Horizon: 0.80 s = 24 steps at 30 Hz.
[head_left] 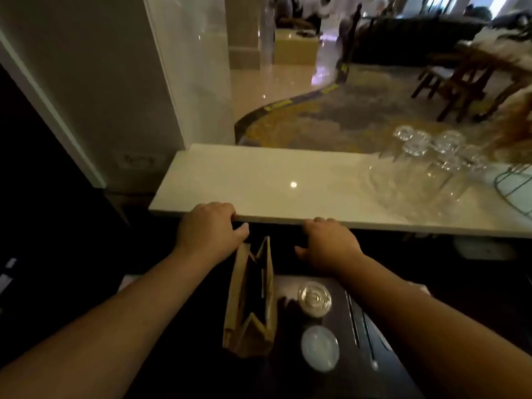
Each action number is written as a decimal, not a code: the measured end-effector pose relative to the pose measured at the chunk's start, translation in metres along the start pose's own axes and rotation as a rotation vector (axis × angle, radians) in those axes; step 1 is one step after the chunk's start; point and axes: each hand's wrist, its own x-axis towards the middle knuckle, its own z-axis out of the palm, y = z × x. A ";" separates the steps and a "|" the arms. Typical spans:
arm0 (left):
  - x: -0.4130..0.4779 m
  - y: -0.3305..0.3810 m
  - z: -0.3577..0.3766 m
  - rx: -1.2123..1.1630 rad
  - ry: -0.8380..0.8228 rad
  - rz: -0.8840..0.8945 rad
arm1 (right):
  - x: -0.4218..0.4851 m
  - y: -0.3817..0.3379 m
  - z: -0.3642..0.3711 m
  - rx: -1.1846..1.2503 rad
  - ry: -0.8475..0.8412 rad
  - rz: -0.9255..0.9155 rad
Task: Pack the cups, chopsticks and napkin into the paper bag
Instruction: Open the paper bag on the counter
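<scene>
A brown paper bag (250, 300) stands upright on the dark lower counter, its mouth open toward me. Right of it stand two lidded cups, a clear-domed cup (314, 298) and, nearer me, a flat white-lidded cup (320, 348). A pair of dark chopsticks (352, 321) lies further right, partly under my right forearm. No napkin is visible. My left hand (210, 228) rests on the front edge of the white marble ledge (259, 180), fingers curled over it, holding nothing else. My right hand (328, 240) rests against the same edge, just right of the bag.
Several upturned clear glasses (423, 168) crowd the right part of the ledge, beside a wire rack (515, 191). Beyond the ledge lie a patterned floor and wooden chairs (460, 82). A white wall and pillar stand at the left.
</scene>
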 end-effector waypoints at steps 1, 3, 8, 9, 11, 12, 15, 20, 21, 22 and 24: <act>-0.008 -0.007 0.012 -0.015 -0.057 -0.029 | -0.006 0.001 0.017 -0.014 -0.080 0.019; -0.026 -0.019 0.033 -0.031 -0.137 -0.081 | -0.018 0.004 0.054 -0.037 -0.216 0.057; -0.062 -0.033 0.071 -0.067 -0.356 -0.229 | -0.041 0.016 0.114 -0.014 -0.454 0.162; -0.066 -0.034 0.078 -0.088 -0.356 -0.234 | -0.042 0.017 0.120 -0.019 -0.467 0.175; -0.075 -0.033 0.087 -0.125 -0.332 -0.220 | -0.043 0.018 0.130 -0.024 -0.470 0.192; -0.078 -0.031 0.089 -0.130 -0.319 -0.214 | -0.044 0.019 0.135 -0.019 -0.459 0.197; -0.082 -0.028 0.097 -0.106 -0.269 -0.192 | -0.043 0.022 0.143 -0.003 -0.443 0.214; -0.082 -0.020 0.099 -0.111 -0.266 -0.201 | -0.040 0.017 0.130 -0.077 -0.443 0.178; -0.082 -0.019 0.099 -0.114 -0.261 -0.205 | -0.039 0.015 0.120 -0.088 -0.434 0.168; -0.081 -0.018 0.099 -0.118 -0.260 -0.212 | -0.038 0.013 0.109 -0.096 -0.423 0.157; -0.080 -0.015 0.097 -0.135 -0.265 -0.235 | -0.036 0.006 0.079 -0.119 -0.393 0.137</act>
